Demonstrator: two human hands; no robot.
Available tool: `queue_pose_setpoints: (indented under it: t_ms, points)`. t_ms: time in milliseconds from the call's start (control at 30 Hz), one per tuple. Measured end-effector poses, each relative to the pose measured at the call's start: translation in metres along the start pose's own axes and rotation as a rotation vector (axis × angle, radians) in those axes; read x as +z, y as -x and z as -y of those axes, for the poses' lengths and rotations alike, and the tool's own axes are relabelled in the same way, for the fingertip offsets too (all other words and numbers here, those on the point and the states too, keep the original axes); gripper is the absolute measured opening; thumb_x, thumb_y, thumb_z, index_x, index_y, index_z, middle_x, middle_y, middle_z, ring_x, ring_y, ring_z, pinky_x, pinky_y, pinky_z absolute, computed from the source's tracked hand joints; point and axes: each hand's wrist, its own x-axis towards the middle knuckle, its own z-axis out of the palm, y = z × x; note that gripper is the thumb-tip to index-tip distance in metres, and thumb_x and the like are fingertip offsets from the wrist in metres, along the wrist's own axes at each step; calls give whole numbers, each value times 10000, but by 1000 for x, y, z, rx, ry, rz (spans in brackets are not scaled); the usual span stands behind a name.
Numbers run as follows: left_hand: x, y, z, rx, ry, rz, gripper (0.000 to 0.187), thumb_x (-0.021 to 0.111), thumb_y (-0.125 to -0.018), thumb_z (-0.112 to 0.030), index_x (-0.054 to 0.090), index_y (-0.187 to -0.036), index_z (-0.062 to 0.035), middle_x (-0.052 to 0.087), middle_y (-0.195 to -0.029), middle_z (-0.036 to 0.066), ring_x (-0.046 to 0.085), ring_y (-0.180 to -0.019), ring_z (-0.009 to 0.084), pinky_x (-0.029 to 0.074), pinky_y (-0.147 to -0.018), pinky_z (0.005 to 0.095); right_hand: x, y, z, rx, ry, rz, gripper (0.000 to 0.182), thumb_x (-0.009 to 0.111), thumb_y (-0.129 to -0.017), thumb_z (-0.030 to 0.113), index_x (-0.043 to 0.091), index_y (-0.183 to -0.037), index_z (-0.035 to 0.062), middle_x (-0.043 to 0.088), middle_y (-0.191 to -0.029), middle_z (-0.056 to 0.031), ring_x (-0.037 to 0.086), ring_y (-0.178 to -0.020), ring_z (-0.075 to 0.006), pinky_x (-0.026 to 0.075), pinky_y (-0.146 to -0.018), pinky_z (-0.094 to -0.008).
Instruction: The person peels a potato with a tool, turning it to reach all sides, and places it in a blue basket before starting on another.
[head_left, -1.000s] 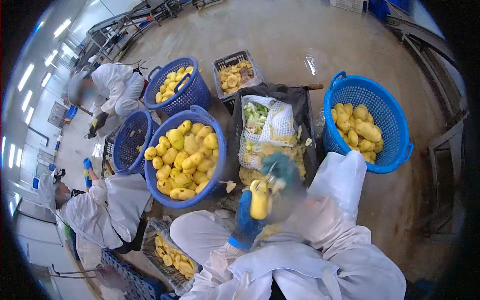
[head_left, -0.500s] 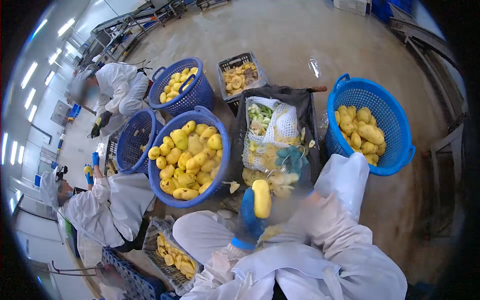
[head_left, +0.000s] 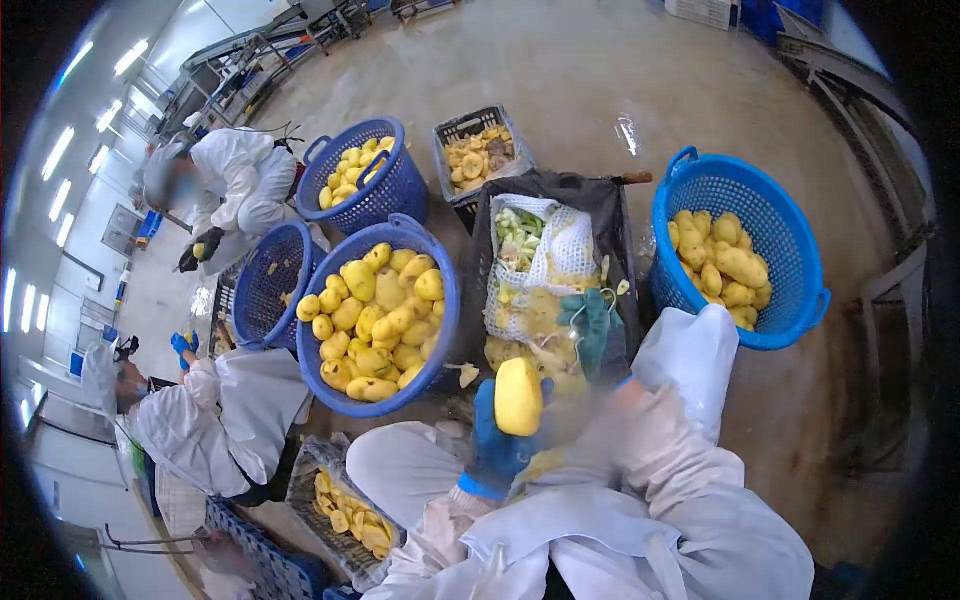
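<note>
A smooth, peeled yellow fruit (head_left: 518, 397), mango-like in shape, stands on end in my left hand (head_left: 495, 445). The blue-gloved fingers are wrapped round its lower part, close above my lap. My right hand (head_left: 592, 322), in a blue-green glove, is over the black-lined crate (head_left: 628, 240) in front of me. Its fingers look bent together, and I cannot tell what they hold. White netting (head_left: 568, 235) lines this crate. Green and pale peelings (head_left: 518, 240) lie on the netting, with yellowish ones nearer to me.
Yellow fruits fill a blue basket (head_left: 445, 330) left of the crate. Another blue basket (head_left: 795, 225) stands at the right. Cut pieces (head_left: 350, 515) lie in a crate by my left leg. Two co-workers in white, one nearer (head_left: 185, 430) and one farther (head_left: 240, 170), sit at the left.
My left hand has turned the fruit so a broader side faces me and shifted slightly left. My right hand has moved a little right. The nearer co-worker's hands have lowered.
</note>
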Motion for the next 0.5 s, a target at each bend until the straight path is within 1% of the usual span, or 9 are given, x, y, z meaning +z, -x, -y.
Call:
queue_pose_setpoints:
  t_ms: [67, 100, 167, 200, 233, 300, 400, 433, 500]
  points:
    - [7, -1, -4, -300, 263, -142, 516, 680, -828, -219, 453, -1265, -65, 596, -1148, 138, 620, -978, 251, 491, -893, 389, 13, 27, 10, 15, 164, 183, 333, 512, -966, 341, 605, -967, 22, 662, -901, -86, 636, -776, -170, 521, -709, -316]
    - [-9, 4, 22, -511, 577, -177, 507, 654, -849, -296, 465, -1265, -76, 597, -1146, 136, 616, -990, 251, 496, -887, 393, 28, 41, 8, 42, 238, 229, 327, 512, -967, 339, 607, -967, 26, 662, -883, -84, 633, -763, -169, 520, -704, -313]
    - [-26, 11, 57, -660, 696, -142, 545, 570, -875, -451, 475, -1288, -109, 578, -1178, 138, 588, -1039, 268, 507, -870, 401, 27, 37, -4, 83, 162, 273, 311, 526, -961, 337, 603, -989, 37, 656, -821, -69, 620, -730, -174, 514, -693, -306]
    - [-34, 15, 74, -737, 752, -130, 578, 529, -887, -528, 480, -1300, -126, 568, -1195, 139, 575, -1063, 277, 513, -862, 406, 15, 20, -4, -155, 372, 253, 314, 526, -961, 337, 599, -999, 34, 656, -823, -67, 618, -725, -174, 511, -690, -304]
    - [-33, 11, 51, -796, 846, -86, 584, 531, -888, -524, 471, -1313, -128, 556, -1214, 142, 566, -1077, 287, 514, -859, 407, 2, -3, 3, -397, 576, 230, 318, 526, -961, 337, 595, -1008, 31, 655, -825, -66, 616, -721, -173, 509, -686, -302]
    - [-32, 3, 19, -894, 1003, -30, 595, 534, -889, -517, 456, -1334, -129, 538, -1241, 147, 554, -1102, 300, 517, -856, 408, -6, -11, 9, -74, 210, 6, 331, 503, -971, 328, 578, -1037, 13, 655, -834, -68, 616, -726, -171, 508, -695, -310]
    - [-27, -2, 13, -957, 1085, -24, 605, 542, -885, -506, 447, -1342, -121, 539, -1248, 146, 547, -1125, 299, 517, -860, 410, 28, 26, 13, -77, 186, 209, 323, 484, -982, 311, 580, -1028, 6, 654, -858, -73, 613, -738, -161, 512, -699, -316]
    - [-25, -4, 14, -962, 1069, -9, 607, 545, -883, -502, 445, -1342, -118, 541, -1248, 144, 546, -1132, 297, 516, -864, 412, 23, 27, 2, -147, 383, 309, 359, 471, -984, 348, 580, -1029, 9, 652, -879, -70, 614, -772, -157, 516, -698, -317]
    - [-28, -2, 14, -940, 988, 43, 608, 553, -878, -499, 448, -1338, -115, 545, -1248, 137, 545, -1139, 292, 513, -874, 421, 1, 7, -5, -143, 318, 175, 375, 459, -987, 359, 580, -1034, 6, 653, -895, -73, 620, -782, -157, 517, -694, -316]
